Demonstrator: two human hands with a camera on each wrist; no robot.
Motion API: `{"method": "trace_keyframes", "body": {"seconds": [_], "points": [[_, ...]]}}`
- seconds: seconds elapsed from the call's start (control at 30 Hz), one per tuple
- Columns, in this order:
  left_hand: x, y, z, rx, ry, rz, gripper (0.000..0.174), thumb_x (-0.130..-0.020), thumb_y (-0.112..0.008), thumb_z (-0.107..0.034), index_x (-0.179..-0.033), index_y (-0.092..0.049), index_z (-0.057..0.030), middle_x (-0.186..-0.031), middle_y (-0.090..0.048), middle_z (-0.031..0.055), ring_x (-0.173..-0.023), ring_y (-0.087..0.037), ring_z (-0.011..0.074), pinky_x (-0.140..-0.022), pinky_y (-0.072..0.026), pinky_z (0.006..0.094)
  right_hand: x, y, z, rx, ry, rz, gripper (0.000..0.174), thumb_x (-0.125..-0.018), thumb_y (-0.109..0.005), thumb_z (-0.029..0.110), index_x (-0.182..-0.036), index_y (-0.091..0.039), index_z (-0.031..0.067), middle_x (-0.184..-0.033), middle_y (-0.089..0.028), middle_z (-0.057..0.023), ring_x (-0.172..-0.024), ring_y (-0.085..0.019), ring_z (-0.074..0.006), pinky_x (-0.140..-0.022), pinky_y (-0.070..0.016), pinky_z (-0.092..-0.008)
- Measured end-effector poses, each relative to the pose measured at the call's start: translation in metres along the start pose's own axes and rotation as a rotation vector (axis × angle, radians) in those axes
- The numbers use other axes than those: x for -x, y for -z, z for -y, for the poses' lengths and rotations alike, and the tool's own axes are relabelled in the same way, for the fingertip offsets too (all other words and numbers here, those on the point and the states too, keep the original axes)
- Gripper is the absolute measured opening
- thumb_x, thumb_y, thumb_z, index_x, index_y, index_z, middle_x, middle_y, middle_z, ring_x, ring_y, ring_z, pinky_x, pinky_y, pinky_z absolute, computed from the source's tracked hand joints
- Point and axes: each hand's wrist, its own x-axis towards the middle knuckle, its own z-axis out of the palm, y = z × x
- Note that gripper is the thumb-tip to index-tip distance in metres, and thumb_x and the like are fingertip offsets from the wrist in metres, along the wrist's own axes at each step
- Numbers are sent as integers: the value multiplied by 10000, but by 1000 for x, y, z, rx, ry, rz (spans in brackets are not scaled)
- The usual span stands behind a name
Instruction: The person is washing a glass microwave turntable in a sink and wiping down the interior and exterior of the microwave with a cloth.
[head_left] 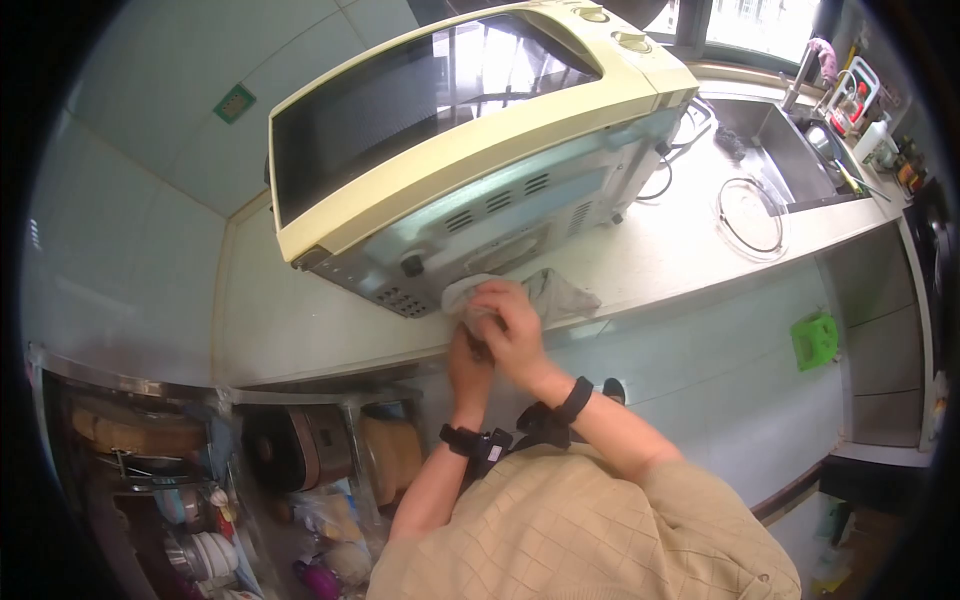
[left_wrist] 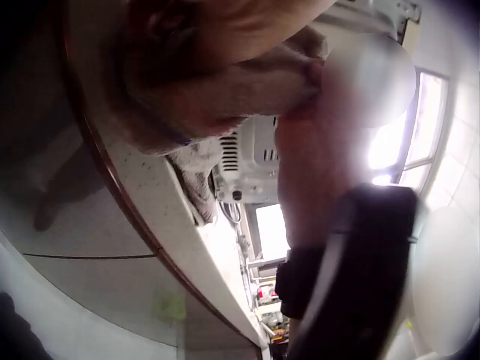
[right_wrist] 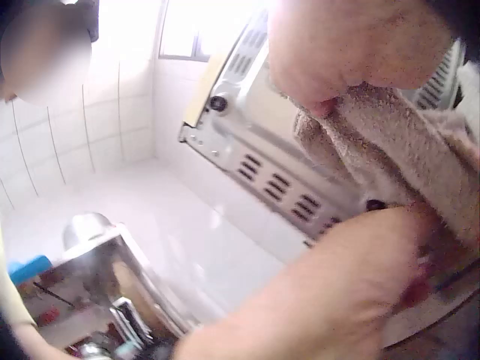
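- Now gripping the cloth (head_left: 555, 293) with the right hand (head_left: 515, 330), fingers curled over the bunched part, dead centre of the head view.
- Tucked just beneath, touching the same cloth: the left hand (head_left: 470, 362). Mostly covered by the right, so can't tell whether closed round the cloth or not.
- Trailing right from the hands, loose end of the cloth lying flat on the counter (head_left: 300, 320), close to its front edge.
- Looming right behind, tipped over with its vented underside facing the hands: the cream microwave (head_left: 450, 130).
- Up close in the right wrist view, showing as a beige towelling fold against the vent slots.
- Well off to the upper right, beside the sink (head_left: 800, 150): a glass turntable (head_left: 750, 218).
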Motion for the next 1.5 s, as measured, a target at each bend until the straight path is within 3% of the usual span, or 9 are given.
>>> {"method": "trace_keyframes", "body": {"seconds": [0.1, 0.17, 0.43, 0.7, 0.87, 1.07, 1.13, 1.23, 1.5], "points": [[5, -22, -11, -138, 36, -111, 592, -751, -617, -89, -1278, -365, 10, -1134, -509, 142, -1009, -508, 235, -855, -402, 325, 0, 41, -30, 257, 18, 3, 232, -706, -518, -63, -918, -577, 11, -977, -533, -150, -893, -539, -302, -738, -454, -339], [6, -32, -22, -420, -304, -136, 572, -746, -611, -96, -1262, -385, 8, -1194, -475, 184, -1097, -457, 313, -923, -367, 374, -2, 65, -49, 370, -25, 10, 215, -716, -507, -58, -912, -577, -5, -975, -523, -174, -911, -533, -343, -757, -453, -374], [-42, -116, -38, -633, -434, 228, 499, -780, -600, -214, -1242, -446, -105, -1333, -353, 214, -1217, -317, 432, -997, -289, 471, -30, 145, -99, 745, -21, 8, 191, -737, -507, -44, -903, -596, -16, -971, -546, -171, -881, -548, -344, -757, -461, -382], [-46, -195, -76, -530, -512, 100, 262, -653, -603, -79, -913, -576, -96, -1083, -518, 111, -1021, -463, 327, -795, -417, 421, -64, 229, -54, 1063, 1, 77, 159, -708, -601, 39, -863, -630, 49, -888, -557, -95, -864, -530, -280, -697, -457, -371], [-17, -157, -49, -179, -189, -447, 219, -604, -504, 63, -793, -478, -45, -804, -468, 97, -770, -475, 273, -689, -413, 353, -52, 180, -40, 660, -74, 127, 147, -706, -644, 106, -825, -598, 34, -831, -537, -108, -732, -531, -290, -636, -447, -376], [-34, -103, -52, 204, 201, -985, 239, -684, -458, 71, -910, -416, 7, -886, -432, 103, -811, -434, 216, -758, -380, 310, -37, 94, -60, 202, -355, 380, 180, -740, -649, 97, -862, -574, -12, -820, -553, -103, -677, -538, -186, -581, -445, -303], [-49, -118, -30, 126, 219, -1132, 245, -671, -447, 81, -905, -413, 15, -880, -427, 109, -815, -430, 216, -772, -380, 312, -51, 82, -71, -197, -1024, 324, 174, -765, -614, 71, -899, -558, -25, -864, -571, -90, -745, -569, -176, -628, -483, -292], [-48, -153, -42, -96, 312, -973, 240, -671, -449, 80, -903, -414, 29, -892, -442, 134, -826, -441, 249, -803, -374, 334, -57, 114, -79, -560, -1115, 37, 157, -775, -598, 53, -903, -557, -27, -809, -566, -74, -726, -581, -164, -598, -497, -271], [-51, -219, -84, 39, 110, -576, 254, -617, -444, 87, -863, -421, 31, -853, -466, 167, -851, -467, 320, -783, -376, 364, -71, 215, -69, -312, -1006, -119, 206, -788, -570, 63, -974, -508, 1, -844, -564, -66, -722, -572, -162, -638, -510, -279]]}}
